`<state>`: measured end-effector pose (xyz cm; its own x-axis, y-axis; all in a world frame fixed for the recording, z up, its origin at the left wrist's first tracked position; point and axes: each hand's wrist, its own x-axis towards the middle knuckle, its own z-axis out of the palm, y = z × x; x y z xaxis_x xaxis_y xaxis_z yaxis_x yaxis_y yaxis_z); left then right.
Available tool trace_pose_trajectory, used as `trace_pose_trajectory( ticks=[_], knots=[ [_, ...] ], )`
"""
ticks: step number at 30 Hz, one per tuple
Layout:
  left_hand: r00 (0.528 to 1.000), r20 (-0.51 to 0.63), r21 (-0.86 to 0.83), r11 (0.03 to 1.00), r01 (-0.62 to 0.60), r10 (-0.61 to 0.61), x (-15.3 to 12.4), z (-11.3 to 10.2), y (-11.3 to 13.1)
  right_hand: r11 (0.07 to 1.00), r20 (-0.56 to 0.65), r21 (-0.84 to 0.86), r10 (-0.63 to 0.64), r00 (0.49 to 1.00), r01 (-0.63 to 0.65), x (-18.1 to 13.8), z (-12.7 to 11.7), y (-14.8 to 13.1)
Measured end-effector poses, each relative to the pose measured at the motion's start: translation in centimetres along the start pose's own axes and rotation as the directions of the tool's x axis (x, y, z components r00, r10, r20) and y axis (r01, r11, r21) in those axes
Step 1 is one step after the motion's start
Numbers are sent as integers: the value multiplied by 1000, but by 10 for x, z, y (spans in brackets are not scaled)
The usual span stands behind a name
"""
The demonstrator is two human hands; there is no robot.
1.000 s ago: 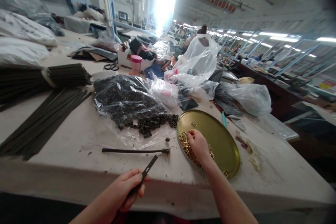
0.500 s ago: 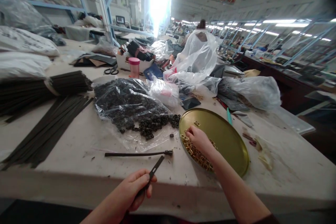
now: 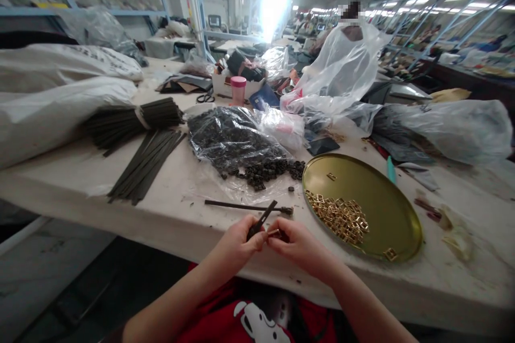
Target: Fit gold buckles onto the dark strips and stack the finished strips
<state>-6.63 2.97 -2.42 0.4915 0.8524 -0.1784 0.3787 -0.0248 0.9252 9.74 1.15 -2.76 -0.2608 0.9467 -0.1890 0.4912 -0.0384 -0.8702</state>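
Near the table's front edge my two hands meet. My left hand (image 3: 241, 241) is closed around a dark strap (image 3: 267, 214) with a slot near its tip, which points up and to the right. Pinched in my right hand (image 3: 295, 241) is a small gold buckle (image 3: 274, 233), partly hidden by the fingers and close to my left thumb. Just beyond the hands lies another dark strap (image 3: 237, 205) with a buckle at its right end. To the right, a round gold tray (image 3: 386, 209) holds a heap of gold buckles (image 3: 338, 217).
Behind the hands lies a clear bag of small black loops (image 3: 237, 139), some spilled out. Bundled dark straps (image 3: 161, 112) and loose straps (image 3: 145, 166) lie left. Farther back are a pink-lidded jar (image 3: 238, 91), scissors (image 3: 206, 97) and a plastic-draped form (image 3: 341, 64).
My right hand has left the tray with a gold buckle and come to my left hand. The left hand still holds the strap. The view has shifted left and down.
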Motion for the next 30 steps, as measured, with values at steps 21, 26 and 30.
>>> trace_pose_trajectory(
  ticks=[21, 26, 30],
  knots=[
    [991, -131, 130, 991, 46, -29, -4, 1, -8, 606, -61, 793, 177, 982, -59, 8, 32, 18],
    [983, -182, 257, 963, 84, -37, -4, 6, -6, 526, -91, 850, 219, 972, -39, 9, 40, 17],
    [979, -200, 315, 945, 89, -25, -5, 9, -8, 452, -107, 891, 267, 958, -27, 7, 41, 7]
  ],
)
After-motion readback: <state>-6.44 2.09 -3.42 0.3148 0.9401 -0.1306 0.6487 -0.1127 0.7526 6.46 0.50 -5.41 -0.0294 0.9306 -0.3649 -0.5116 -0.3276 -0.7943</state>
